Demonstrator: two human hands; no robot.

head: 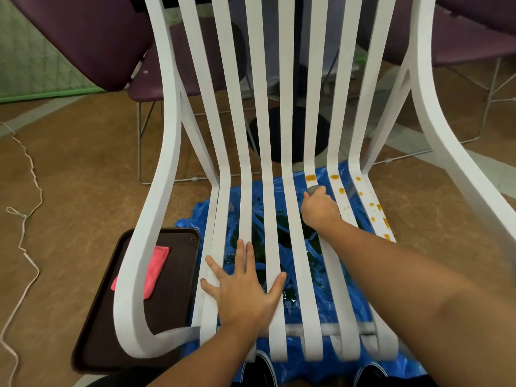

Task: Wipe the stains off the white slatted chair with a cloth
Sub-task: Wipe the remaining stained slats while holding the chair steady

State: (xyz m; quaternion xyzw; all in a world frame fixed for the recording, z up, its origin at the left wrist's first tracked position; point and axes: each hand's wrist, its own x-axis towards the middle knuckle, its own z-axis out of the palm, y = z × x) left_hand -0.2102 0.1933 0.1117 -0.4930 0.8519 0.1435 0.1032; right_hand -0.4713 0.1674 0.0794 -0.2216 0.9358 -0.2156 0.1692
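The white slatted chair [275,163] stands in front of me. Orange stains [310,178] dot the rear of the seat on the three rightmost slats, running down the right one. My right hand [318,208] grips a grey cloth [314,189] against a slat just below the leftmost stain. My left hand [245,286] lies flat with spread fingers on the front left seat slats.
A blue plastic sheet [321,303] lies on the floor under the chair. A dark tray [167,300] with a pink cloth [155,269] sits at the left. Purple chairs [92,37] and a black table base [290,132] stand behind. A white cord [25,219] trails on the floor.
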